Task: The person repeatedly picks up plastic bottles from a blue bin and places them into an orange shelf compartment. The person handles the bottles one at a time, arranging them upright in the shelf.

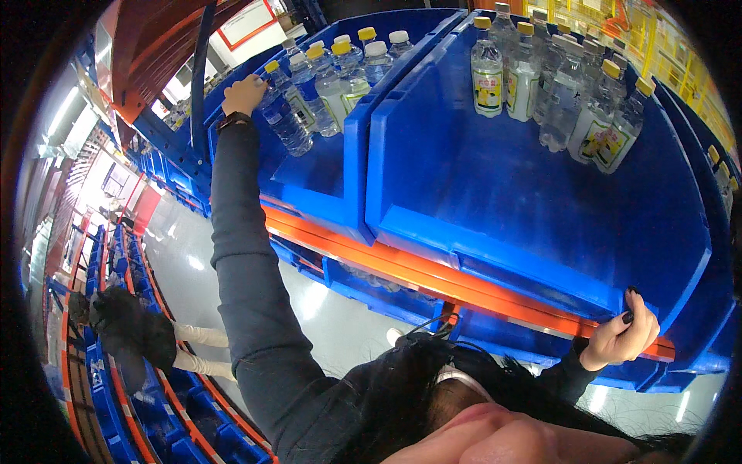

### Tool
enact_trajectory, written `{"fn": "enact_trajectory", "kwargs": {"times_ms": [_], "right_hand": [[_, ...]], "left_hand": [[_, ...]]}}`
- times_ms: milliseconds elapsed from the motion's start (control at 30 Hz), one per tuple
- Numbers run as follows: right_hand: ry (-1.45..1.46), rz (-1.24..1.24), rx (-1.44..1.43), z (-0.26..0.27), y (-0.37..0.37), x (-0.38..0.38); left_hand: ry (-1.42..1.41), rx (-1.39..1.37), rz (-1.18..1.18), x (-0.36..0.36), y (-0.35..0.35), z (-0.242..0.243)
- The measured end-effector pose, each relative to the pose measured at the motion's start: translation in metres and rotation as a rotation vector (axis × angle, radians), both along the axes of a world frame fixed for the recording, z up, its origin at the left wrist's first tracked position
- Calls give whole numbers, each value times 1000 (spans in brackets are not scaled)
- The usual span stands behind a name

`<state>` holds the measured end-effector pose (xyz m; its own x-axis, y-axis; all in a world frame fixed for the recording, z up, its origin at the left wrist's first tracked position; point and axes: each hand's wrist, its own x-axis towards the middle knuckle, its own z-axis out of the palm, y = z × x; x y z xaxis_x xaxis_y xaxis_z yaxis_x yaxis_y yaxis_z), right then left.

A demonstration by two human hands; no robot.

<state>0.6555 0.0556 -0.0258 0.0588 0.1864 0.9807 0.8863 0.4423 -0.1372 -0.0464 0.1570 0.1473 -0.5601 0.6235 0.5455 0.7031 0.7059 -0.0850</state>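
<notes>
My left hand [244, 95], with a dark band on its wrist, reaches into the left blue plastic bin [316, 174]. Its fingers are beside the neck of a clear plastic bottle [285, 124] with a yellow cap; whether they grip it is hidden. More bottles [333, 98] with yellow or white caps stand close behind that one. At the front lip of the right blue plastic bin [493, 174] is my right hand [623, 333], fingers loosely bent and apart, holding nothing. Several clear bottles, some with labels [487, 87], stand at that bin's far end.
An orange rack beam [406, 261] runs under the bins, with lower blue bins [377, 293] beneath. A blue rack upright [200, 87] rises beside my left hand. At left, a person in dark clothing [136, 330] is by another bin rack [191, 406]. Yellow fencing [678, 75] stands far right.
</notes>
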Motion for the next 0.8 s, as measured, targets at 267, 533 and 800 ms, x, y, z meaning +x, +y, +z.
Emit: {"fn": "enact_trajectory", "kwargs": {"times_ms": [267,533,800], "right_hand": [[-30,7,-32,4,-2,1],[-91,-45,-56,4,-5,1],[-61,7,1,4,-2,-1]], "left_hand": [[0,142,-211,-16,-11,-7],[-15,67,-525,-11,-68,56],[-371,54,-759,89,-161,169]]}}
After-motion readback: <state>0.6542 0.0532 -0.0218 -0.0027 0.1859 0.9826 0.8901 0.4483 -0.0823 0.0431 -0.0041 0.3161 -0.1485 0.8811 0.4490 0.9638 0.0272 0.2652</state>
